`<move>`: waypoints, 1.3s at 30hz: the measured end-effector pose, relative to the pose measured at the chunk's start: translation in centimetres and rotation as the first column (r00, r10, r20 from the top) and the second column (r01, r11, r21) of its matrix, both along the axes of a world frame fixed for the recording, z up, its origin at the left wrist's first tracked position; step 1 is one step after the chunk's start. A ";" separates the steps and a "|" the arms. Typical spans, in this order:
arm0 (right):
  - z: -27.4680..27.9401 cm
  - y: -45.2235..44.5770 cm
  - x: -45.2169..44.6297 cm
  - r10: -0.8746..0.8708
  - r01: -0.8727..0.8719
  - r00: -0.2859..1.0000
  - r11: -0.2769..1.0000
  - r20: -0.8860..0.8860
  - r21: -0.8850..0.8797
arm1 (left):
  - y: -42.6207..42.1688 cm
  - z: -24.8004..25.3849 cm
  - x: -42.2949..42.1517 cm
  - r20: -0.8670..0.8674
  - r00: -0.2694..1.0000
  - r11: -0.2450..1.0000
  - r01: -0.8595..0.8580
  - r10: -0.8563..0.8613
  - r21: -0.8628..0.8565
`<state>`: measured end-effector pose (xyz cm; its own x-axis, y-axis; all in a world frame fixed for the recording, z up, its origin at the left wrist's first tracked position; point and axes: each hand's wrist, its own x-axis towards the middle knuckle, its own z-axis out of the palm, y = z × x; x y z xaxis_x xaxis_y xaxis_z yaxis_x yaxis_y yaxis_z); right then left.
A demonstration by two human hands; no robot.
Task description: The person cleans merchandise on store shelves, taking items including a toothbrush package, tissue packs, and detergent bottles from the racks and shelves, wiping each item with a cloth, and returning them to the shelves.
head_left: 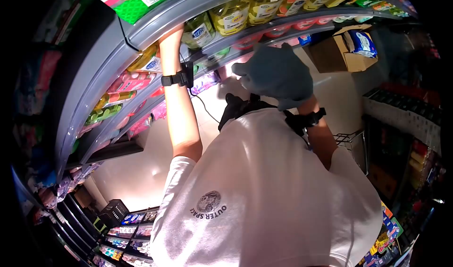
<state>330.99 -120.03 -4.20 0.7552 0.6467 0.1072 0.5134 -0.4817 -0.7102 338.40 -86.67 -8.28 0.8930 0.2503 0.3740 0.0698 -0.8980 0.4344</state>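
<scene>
My left hand (172,33) reaches in under the edge of the upper shelf (188,5), and its fingers are hidden there. Beside it stand a green-labelled bottle of liquid (198,32) and a yellow bottle (230,16). Grey fabric, a loose mitt or a cloth (278,73), covers my right hand (283,78) completely. That hand is in the air in front of the lower shelves, apart from the bottles. Its fingers do not show through the fabric. Black straps circle both wrists.
Shelves of packets and bottles (113,99) curve along the left. An open cardboard box (342,52) with a blue packet (364,44) sits at the upper right. A wire rack (349,139) is near my right elbow. A black basket (114,212) stands at the lower left.
</scene>
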 end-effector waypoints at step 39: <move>-1.9 5.0 0.7 0.277 -0.296 0.849 0.955 0.449 -0.030 | -7.9 7.3 -14.5 -0.108 0.838 0.571 0.264 -0.534 -0.778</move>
<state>331.71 -115.06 -6.07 0.4034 0.8152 0.4157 0.8889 -0.2413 -0.3894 323.86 -94.60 -0.99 0.9931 -0.1009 -0.0594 0.0291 -0.2789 0.9599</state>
